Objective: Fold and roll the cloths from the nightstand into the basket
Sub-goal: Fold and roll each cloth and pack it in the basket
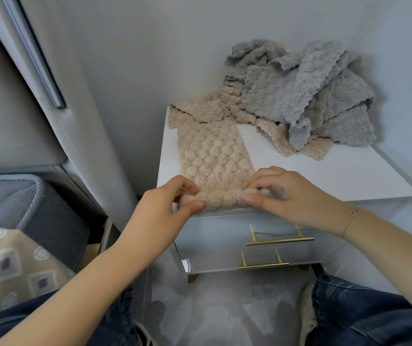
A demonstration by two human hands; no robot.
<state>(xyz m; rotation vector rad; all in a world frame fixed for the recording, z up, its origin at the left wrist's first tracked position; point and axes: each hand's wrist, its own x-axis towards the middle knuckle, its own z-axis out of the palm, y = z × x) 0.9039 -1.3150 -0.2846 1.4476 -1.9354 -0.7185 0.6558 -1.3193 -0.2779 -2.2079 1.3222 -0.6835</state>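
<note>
Head view: left hand and right hand both pinch the rolled near end of the beige cloth at the nightstand front edge. Its long axis runs away from the fingers, so the roll goes forward. Grey cloths are heaped at the back; basket sits left, nearer the left hand.

The nightstand top lies bare on its right front, open to a reach. A heap of grey cloths fills the back right corner against the wall, and a beige strip runs down the left.

Pale grey walls, glossy floor
</note>
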